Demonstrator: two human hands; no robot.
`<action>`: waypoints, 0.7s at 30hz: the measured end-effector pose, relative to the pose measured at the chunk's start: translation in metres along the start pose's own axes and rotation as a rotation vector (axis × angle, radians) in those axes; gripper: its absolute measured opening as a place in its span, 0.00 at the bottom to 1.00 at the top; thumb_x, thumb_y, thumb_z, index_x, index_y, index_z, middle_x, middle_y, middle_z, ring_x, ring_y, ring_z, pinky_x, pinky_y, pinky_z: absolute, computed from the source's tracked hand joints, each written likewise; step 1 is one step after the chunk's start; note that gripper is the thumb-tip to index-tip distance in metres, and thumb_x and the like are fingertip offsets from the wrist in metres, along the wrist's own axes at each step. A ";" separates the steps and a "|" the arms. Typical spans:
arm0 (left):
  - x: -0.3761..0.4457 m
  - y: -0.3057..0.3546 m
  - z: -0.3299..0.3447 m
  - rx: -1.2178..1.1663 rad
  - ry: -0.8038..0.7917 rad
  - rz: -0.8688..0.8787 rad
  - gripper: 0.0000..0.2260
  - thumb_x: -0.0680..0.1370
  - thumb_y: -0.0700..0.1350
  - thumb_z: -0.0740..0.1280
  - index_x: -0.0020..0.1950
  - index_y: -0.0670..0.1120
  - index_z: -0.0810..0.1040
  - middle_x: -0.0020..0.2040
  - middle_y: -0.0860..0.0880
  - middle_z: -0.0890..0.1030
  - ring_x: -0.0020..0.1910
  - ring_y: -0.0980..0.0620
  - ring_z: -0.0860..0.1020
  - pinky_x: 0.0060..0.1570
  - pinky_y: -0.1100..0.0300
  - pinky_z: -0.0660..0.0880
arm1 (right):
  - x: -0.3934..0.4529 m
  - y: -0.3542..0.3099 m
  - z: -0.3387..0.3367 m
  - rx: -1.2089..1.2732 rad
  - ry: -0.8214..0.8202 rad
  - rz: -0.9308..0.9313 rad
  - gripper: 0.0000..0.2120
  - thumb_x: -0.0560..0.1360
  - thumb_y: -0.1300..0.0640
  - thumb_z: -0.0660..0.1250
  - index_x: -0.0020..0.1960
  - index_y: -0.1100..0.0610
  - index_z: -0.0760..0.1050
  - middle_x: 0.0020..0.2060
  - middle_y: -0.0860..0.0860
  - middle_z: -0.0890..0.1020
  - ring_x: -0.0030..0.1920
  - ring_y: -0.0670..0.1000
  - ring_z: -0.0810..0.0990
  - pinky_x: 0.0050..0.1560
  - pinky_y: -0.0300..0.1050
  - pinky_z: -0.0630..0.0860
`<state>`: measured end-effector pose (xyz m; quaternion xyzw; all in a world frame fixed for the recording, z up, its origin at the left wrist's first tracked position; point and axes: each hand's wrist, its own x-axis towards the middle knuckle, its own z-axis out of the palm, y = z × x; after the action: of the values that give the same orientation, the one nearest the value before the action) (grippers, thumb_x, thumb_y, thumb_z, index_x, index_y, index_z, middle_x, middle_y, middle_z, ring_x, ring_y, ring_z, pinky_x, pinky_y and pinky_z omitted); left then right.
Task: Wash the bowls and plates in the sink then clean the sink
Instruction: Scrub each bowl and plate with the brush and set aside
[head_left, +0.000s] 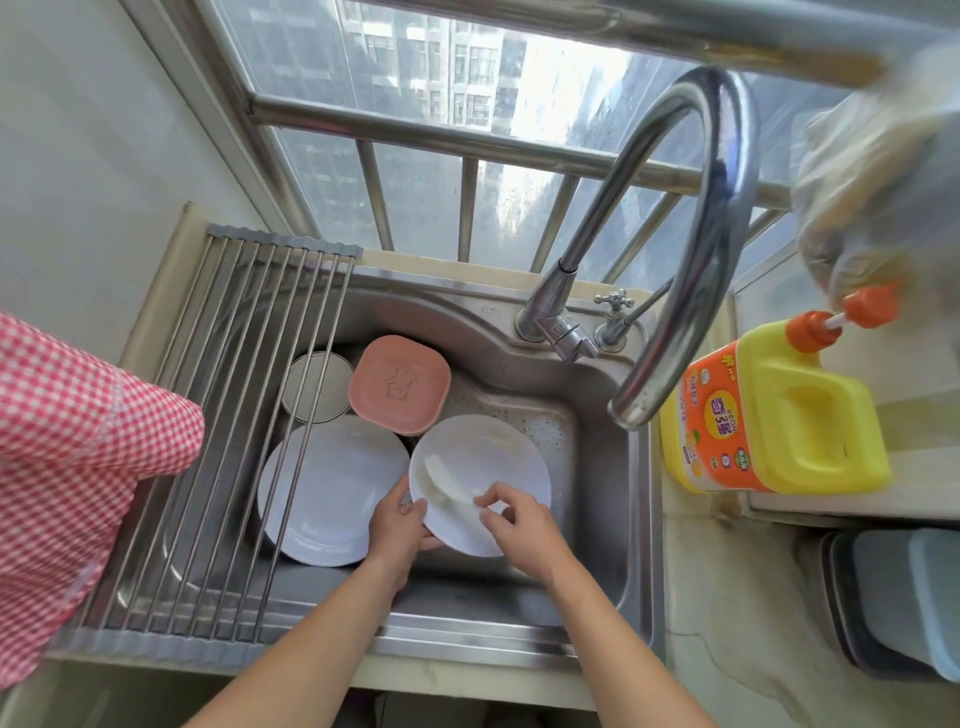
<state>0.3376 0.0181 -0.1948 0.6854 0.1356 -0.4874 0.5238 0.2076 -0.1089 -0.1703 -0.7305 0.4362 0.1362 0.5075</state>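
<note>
My left hand grips the round white plate's near-left rim while my right hand pinches the white brush, angled up-left across it.

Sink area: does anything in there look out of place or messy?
Mostly ordinary washing-up. The sink floor behind the white plate is speckled with small bits of debris. The left hand grips that plate's rim while the right hand holds a pale brush on it. Nothing looks broken or spilled.

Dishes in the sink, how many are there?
4. One white plate held by both hands, a bigger white plate to its left, a pink square dish behind, and a grey bowl under the rack. More could hide underneath.
</note>
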 end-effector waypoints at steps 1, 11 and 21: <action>-0.001 0.002 0.001 0.000 -0.003 0.000 0.21 0.83 0.36 0.59 0.72 0.55 0.73 0.61 0.47 0.81 0.54 0.42 0.83 0.42 0.51 0.83 | -0.005 0.005 -0.004 0.000 -0.035 -0.002 0.05 0.77 0.51 0.65 0.50 0.43 0.78 0.25 0.46 0.71 0.29 0.46 0.69 0.36 0.43 0.69; -0.007 0.005 0.005 0.077 0.012 -0.010 0.20 0.82 0.34 0.57 0.64 0.57 0.74 0.55 0.50 0.81 0.53 0.42 0.82 0.38 0.52 0.83 | -0.009 0.010 -0.023 -0.234 -0.024 -0.039 0.07 0.76 0.49 0.62 0.53 0.42 0.76 0.32 0.48 0.79 0.35 0.50 0.76 0.41 0.48 0.76; -0.003 -0.003 0.001 0.287 0.040 0.109 0.21 0.78 0.35 0.58 0.66 0.54 0.75 0.55 0.48 0.82 0.53 0.44 0.81 0.41 0.52 0.83 | 0.009 -0.003 0.008 -0.401 0.413 0.202 0.12 0.81 0.61 0.55 0.60 0.49 0.70 0.45 0.56 0.82 0.48 0.62 0.82 0.41 0.50 0.73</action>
<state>0.3336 0.0197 -0.1938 0.7692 0.0375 -0.4589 0.4432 0.2169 -0.1061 -0.1774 -0.7813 0.5649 0.1181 0.2379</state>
